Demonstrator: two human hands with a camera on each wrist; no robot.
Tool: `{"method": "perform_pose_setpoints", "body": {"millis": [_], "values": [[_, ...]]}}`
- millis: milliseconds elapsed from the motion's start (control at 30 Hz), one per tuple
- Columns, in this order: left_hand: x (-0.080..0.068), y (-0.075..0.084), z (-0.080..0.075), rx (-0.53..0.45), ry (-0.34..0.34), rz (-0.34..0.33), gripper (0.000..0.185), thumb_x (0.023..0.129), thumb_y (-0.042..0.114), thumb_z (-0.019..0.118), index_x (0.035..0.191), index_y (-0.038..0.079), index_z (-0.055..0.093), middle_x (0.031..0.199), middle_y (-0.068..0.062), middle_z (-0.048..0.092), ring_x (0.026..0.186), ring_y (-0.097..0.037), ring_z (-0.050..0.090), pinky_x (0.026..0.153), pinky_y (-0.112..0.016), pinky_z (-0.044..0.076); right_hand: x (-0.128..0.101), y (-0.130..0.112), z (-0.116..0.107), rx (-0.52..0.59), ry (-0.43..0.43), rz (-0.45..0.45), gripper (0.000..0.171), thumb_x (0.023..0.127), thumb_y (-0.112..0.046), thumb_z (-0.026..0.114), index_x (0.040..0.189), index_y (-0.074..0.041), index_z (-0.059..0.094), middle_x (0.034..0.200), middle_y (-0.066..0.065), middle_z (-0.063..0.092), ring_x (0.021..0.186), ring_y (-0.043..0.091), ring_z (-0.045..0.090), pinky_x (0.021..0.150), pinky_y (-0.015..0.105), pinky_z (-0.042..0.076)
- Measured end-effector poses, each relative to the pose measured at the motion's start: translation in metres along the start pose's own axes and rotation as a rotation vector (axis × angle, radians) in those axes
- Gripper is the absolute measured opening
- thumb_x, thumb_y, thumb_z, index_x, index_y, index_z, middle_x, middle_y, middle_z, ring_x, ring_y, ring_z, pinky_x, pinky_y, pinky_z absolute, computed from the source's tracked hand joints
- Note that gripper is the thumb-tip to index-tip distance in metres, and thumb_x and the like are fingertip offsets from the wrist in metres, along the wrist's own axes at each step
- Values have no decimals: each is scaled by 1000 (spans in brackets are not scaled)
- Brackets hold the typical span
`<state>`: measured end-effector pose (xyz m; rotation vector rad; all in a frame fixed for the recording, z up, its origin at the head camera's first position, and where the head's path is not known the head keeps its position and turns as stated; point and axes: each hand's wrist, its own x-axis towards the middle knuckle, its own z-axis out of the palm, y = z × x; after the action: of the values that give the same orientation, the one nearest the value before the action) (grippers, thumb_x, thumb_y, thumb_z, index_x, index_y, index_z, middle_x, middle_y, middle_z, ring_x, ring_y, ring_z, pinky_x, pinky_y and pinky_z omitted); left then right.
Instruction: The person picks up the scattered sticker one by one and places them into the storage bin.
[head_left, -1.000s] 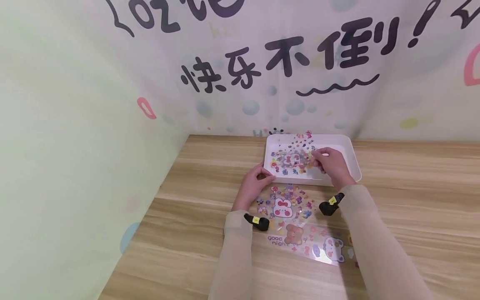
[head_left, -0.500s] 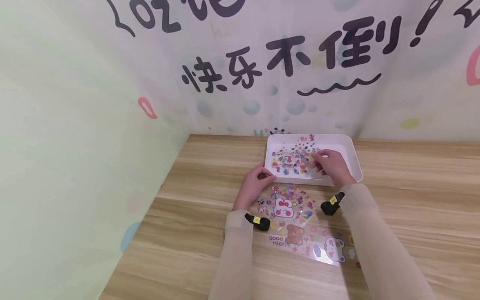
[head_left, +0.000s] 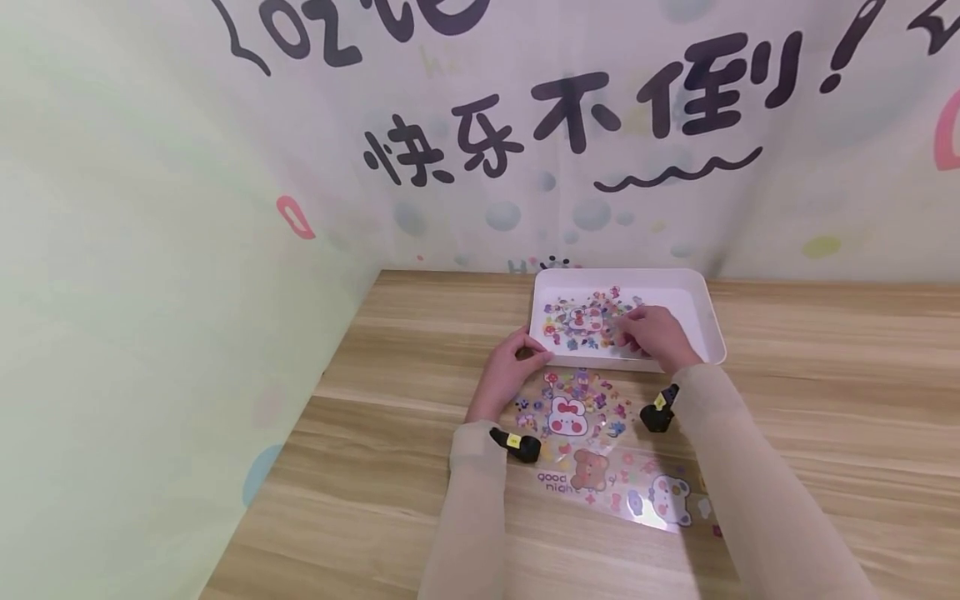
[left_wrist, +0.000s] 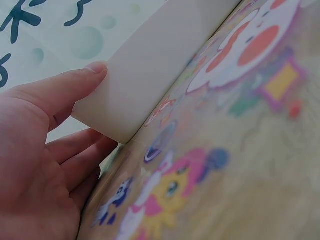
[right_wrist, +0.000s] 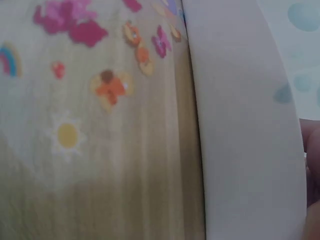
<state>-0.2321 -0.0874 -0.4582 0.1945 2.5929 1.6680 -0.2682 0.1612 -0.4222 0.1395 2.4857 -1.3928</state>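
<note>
sticker sheet [head_left: 583, 321] lying flat in white tray [head_left: 708, 321], long side left-right; right hand [head_left: 654, 335] pinching its right edge, left hand [head_left: 510, 367] gripping tray corner

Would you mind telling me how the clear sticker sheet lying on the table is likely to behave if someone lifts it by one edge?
The sticker sheet looks thin and transparent, so it probably flops and weighs little. Its glossy film lies flat, so it may slide when pushed.

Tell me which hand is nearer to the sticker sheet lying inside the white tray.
Right. The right hand is over the white tray, fingers on the sticker sheet in it. The left hand is outside, at the tray's near left corner.
</note>
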Motion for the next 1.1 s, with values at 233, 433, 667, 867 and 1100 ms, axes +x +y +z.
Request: {"method": "perform_pose_setpoints", "body": {"millis": [233,433,667,867,1100], "values": [[1,1,0,8,2,5,21,76,46,64,84,26,59,137,14,36,124,-13,35,99,-32,33,4,0,3,-74,-2,10,33,89,-36,52,96,-5,59,83,10,59,71,23,52,61,28,43],[1,2,-1,25,10,33,14,78,38,66,81,26,60,137,12,38,125,-11,34,100,-28,29,6,1,6,-206,26,-6,40,84,-44,55,94,-6,61,78,9,55,70,24,48,59,29,39],[0,2,-1,15,7,24,12,78,36,66,80,26,59,136,14,39,124,-8,35,100,-26,30,2,-1,8,-254,36,-23,39,84,-43,56,92,-5,61,78,9,54,72,24,46,60,30,37],[0,3,-1,8,7,30,12,78,34,67,81,25,60,136,13,38,124,-9,34,100,-27,30,0,-4,9,-287,29,-21,41,83,-45,57,90,-5,61,74,7,56,71,23,47,60,30,36],[0,4,-2,14,4,23,12,78,35,66,81,25,60,136,16,37,125,-8,33,100,-26,30,-1,-6,10,-400,24,-39,39,83,-46,56,81,-7,60,69,6,57,66,23,48,57,31,36]]}}
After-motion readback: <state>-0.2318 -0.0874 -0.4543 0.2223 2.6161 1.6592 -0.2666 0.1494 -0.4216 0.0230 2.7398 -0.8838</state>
